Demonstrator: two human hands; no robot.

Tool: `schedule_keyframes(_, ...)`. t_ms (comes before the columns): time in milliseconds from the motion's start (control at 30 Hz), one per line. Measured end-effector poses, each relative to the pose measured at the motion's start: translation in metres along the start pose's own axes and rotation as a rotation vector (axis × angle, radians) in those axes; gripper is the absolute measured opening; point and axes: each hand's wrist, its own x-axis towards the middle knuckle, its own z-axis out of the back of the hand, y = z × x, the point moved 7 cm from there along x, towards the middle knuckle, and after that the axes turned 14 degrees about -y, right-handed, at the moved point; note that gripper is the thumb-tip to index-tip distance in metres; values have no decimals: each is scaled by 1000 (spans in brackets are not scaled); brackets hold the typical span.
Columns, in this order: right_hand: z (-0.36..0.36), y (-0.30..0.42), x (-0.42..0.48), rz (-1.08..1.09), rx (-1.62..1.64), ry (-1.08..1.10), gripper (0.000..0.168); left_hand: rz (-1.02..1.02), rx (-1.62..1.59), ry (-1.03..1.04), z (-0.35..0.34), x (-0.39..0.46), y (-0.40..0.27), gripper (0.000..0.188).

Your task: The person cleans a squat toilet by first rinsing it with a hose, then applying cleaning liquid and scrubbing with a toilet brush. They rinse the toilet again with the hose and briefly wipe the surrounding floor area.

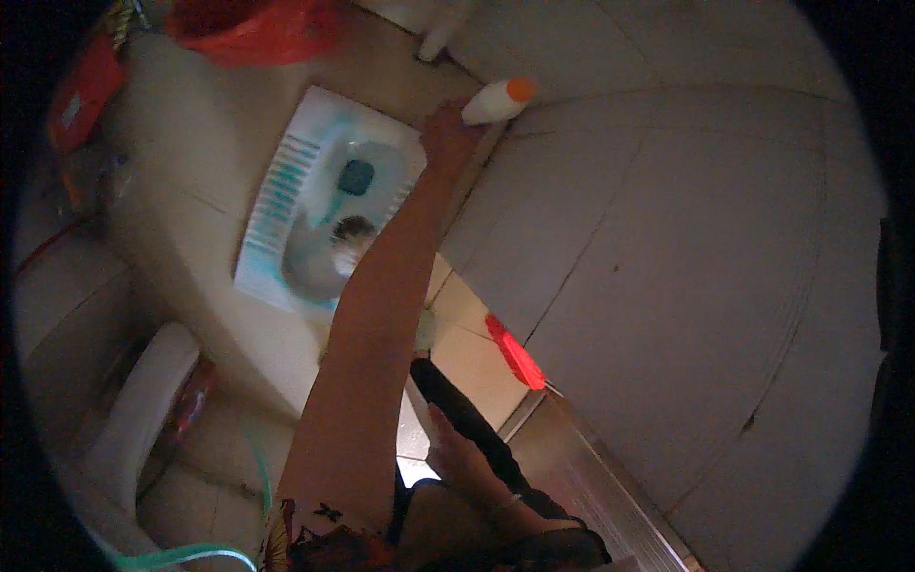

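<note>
My left hand (452, 132) is stretched out over the far right corner of a white squat toilet (268, 207), its fingers closed around a white plastic bottle (490, 105) with an orange cap. Blue-green liquid streaks the toilet's ribbed footrest and bowl. A blurred whitish brush-like thing (347, 254) lies in the near part of the bowl, partly behind my left forearm. Lower down, my right hand (454, 443) is closed on a pale handle; whether it joins the brush-like thing is hidden by the forearm. A dark braid-like strand hangs beside this hand.
A red plastic bag or lined bin (264, 32) stands at the top left, with a red object (89, 96) below it. Tiled wall (665, 250) fills the right side. A bright red object (515, 354) lies against its base. A green hose (193, 554) curves at the lower left.
</note>
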Motion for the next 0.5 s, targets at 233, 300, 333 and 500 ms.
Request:
schedule_keyframes(233,58,38,41,-312,177,107,64,126,-190,238,-135,-15,15,48)
schedule_keyframes(300,44,47,46,-294,185,109,67,95,-161,414,-148,-14,45,52)
schedule_keyframes(333,59,38,51,-318,166,48,68,84,-217,506,-165,-30,13,55)
schedule_keyframes(500,37,54,44,-367,179,142,63,26,-175,518,-115,-47,32,60)
